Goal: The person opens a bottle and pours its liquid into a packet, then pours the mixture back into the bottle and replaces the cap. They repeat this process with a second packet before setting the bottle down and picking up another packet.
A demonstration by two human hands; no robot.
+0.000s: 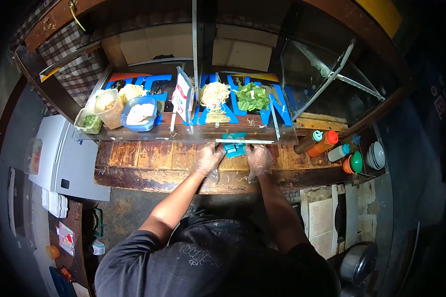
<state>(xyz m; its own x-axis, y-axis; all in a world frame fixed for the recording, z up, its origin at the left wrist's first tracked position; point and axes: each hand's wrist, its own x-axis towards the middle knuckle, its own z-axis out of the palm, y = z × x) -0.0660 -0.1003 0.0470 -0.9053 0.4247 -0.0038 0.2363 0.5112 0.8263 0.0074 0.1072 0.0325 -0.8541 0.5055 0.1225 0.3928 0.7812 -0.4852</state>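
Note:
A flat teal packet or box with dark markings is at the far edge of the wooden counter, just under the shelf's front ledge. My left hand, in a clear plastic glove, has its fingers curled in at the packet's left edge. Opposite it, my right hand, gloved the same way, closes at the right edge. Loose glove cuffs hang at both wrists. Above them on the display shelf lie a heap of pale noodles and chopped leafy greens. What the packet holds is hidden.
A white-and-red bag, a blue tub of white powder and containers of chopped food stand on the shelf's left. Sauce bottles and stacked bowls crowd the counter's right end. A metal pot sits lower right.

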